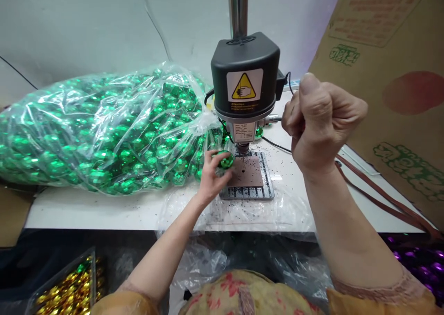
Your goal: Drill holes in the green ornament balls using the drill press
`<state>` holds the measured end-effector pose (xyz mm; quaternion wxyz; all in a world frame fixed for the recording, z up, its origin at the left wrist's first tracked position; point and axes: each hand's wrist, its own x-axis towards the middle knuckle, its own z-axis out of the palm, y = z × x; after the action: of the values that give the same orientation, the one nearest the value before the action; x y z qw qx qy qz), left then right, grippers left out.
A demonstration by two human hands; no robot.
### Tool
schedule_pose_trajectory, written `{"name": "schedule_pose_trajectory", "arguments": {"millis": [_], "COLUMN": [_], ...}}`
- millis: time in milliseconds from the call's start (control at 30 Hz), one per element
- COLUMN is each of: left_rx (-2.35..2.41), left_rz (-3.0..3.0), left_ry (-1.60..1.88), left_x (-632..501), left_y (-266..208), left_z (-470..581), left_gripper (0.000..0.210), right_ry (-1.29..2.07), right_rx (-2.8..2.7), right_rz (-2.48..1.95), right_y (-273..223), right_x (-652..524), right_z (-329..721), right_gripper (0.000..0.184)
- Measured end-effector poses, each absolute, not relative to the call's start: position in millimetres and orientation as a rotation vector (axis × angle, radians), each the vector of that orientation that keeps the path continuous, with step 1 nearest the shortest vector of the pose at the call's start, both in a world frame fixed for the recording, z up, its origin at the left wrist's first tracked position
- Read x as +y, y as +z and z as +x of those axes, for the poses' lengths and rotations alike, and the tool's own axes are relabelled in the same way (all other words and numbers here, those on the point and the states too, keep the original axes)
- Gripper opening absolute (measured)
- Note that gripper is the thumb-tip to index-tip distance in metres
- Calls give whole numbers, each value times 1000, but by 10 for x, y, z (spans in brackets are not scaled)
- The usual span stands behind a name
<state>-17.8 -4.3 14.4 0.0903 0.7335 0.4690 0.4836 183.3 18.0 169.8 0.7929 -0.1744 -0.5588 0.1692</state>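
Note:
My left hand (212,174) is closed around a shiny faceted green ball (227,160), just left of the drill press's spindle. Beside that hand, a clear plastic bag (104,130) full of the same green balls lies on its side. My right hand (321,120) makes a fist at the right of the black drill press (245,74), around its feed lever (275,118); most of the lever is hidden by the fingers. Beneath the spindle, a brown board (247,170) with a small hole rests on the slotted metal base (268,188).
Dark crumbs and crumpled clear plastic (287,208) lie on the white table (104,211). A big cardboard box (391,97) leans at the right, near a brown strap (388,201). Gold balls (65,292) sit low left, purple balls (421,264) low right.

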Motion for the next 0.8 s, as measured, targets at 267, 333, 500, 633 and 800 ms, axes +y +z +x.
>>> {"name": "schedule_pose_trajectory", "arguments": {"millis": [267,333,500,633,800], "left_rx": [1281,1260,1311,1311,1323], "left_rz": [2418,2287,1972,1951,2030], "left_ry": [1176,1223,1270,1247,1255], "left_x": [-175,-141,-38,17,58], "left_y": [-168,-184,-203,-171,-86], "left_z": [-90,-77,-65,-68,-53], "left_gripper": [36,39,56,49,44], "right_ry": [388,393,380,354,348], "right_rx": [-1162,-1165,-1198,-1192,-1202], "right_rz": [-297,-282,-352,-351,-311], "right_y": [1686,1683,1683,1679,1675], "right_x": [203,198,170,171,185], "right_z": [1815,1818,1826,1821,1814], "right_gripper": [48,48,50,50,49]}}
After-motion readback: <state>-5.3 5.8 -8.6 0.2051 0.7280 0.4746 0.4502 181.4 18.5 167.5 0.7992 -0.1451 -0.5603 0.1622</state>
